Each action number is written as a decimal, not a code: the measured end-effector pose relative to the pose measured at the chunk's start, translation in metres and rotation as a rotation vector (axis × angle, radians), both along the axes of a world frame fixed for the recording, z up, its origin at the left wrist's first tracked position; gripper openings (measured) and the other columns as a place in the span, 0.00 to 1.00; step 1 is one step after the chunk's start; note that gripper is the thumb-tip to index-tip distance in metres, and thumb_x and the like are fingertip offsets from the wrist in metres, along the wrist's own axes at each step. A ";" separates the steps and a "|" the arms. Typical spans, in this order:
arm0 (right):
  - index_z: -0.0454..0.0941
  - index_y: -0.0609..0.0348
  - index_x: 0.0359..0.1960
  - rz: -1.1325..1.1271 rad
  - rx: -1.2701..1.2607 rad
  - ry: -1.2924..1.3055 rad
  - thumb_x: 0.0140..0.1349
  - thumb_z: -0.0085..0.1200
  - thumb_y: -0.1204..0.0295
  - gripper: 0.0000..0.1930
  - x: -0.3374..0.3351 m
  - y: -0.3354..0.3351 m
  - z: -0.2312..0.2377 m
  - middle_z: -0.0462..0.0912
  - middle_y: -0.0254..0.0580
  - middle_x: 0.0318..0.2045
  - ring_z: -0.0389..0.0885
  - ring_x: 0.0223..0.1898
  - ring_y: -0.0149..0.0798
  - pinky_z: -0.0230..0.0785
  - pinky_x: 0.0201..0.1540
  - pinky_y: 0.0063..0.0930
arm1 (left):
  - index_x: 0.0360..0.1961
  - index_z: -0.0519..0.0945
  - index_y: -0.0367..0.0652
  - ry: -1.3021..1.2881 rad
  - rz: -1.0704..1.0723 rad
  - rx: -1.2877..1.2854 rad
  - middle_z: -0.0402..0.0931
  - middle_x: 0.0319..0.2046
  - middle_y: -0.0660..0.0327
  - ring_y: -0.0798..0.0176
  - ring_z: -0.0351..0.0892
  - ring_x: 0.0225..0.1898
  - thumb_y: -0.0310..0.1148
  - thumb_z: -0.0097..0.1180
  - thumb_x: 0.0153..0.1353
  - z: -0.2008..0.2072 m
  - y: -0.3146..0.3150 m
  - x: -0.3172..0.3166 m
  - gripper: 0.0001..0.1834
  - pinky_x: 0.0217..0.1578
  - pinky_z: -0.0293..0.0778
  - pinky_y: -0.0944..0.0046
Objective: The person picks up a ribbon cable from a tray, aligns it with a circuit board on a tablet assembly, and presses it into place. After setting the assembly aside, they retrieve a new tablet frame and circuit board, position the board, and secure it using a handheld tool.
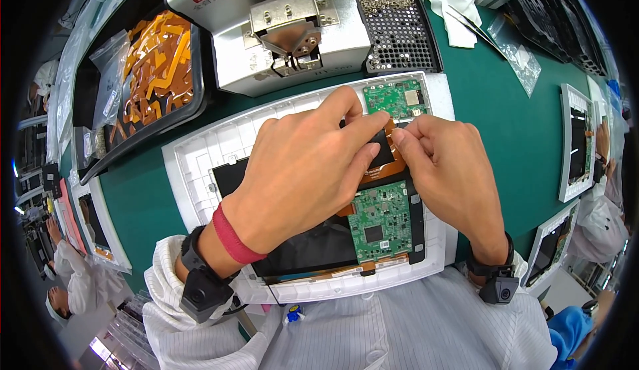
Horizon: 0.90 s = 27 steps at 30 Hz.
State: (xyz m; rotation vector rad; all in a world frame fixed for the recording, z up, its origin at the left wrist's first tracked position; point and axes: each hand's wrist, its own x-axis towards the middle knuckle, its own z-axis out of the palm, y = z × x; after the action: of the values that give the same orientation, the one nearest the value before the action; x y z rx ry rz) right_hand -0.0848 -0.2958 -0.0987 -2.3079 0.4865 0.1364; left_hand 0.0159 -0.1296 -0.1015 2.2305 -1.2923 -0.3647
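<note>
While the white frame (pixel 436 253) lies with its near edge by the person's shirt (pixel 346 323), the black panel (pixel 306 247) inside it carries the larger green board (pixel 381 217) on its right part. Just beyond, an orange ribbon (pixel 394 164) stretches toward the smaller green board (pixel 389 96) at the far right. The left hand (pixel 303 164) and right hand (pixel 456 170) bend over this ribbon, each grip narrow; whether either pinches it, I cannot tell. Work looks partly done: both boards appear placed, the ribbon's far end seems left to settle, and the boards lie uncovered. Farthest on the green bench (pixel 136 197) stand a silver machine (pixel 229 60) and, left, a black tray (pixel 197 70) of orange strips (pixel 160 70).
</note>
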 end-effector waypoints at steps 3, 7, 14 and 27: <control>0.78 0.72 0.27 -0.006 0.004 -0.012 0.70 0.55 0.71 0.15 -0.002 0.001 0.000 0.74 0.41 0.13 0.66 0.15 0.26 0.55 0.19 0.30 | 0.50 0.86 0.47 -0.041 -0.012 -0.001 0.76 0.37 0.61 0.56 0.78 0.24 0.33 0.62 0.62 -0.002 -0.001 0.000 0.15 0.26 0.73 0.58; 0.78 0.72 0.27 -0.006 0.008 -0.023 0.70 0.55 0.71 0.15 -0.003 0.001 -0.001 0.74 0.41 0.13 0.66 0.15 0.26 0.55 0.19 0.30 | 0.50 0.86 0.49 -0.084 -0.018 0.002 0.75 0.35 0.62 0.57 0.77 0.23 0.33 0.62 0.62 -0.003 -0.001 -0.001 0.15 0.25 0.72 0.59; 0.79 0.72 0.28 -0.001 0.015 -0.019 0.70 0.55 0.71 0.14 -0.003 -0.001 -0.002 0.75 0.41 0.13 0.67 0.15 0.26 0.56 0.19 0.29 | 0.48 0.87 0.51 -0.196 -0.036 0.024 0.72 0.33 0.65 0.60 0.76 0.22 0.32 0.63 0.60 -0.004 -0.002 -0.003 0.14 0.22 0.71 0.60; 0.80 0.70 0.29 0.020 0.034 -0.064 0.68 0.57 0.70 0.13 -0.005 -0.002 -0.002 0.76 0.41 0.14 0.68 0.16 0.25 0.57 0.20 0.28 | 0.48 0.87 0.53 -0.263 -0.068 0.053 0.70 0.30 0.64 0.62 0.76 0.24 0.29 0.64 0.55 0.001 -0.002 -0.009 0.17 0.22 0.72 0.61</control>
State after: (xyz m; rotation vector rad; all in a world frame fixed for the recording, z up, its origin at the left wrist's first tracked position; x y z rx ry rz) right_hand -0.0896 -0.2976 -0.1003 -2.2773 0.4259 0.0791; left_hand 0.0074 -0.1313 -0.1001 2.3423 -1.5117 -0.1338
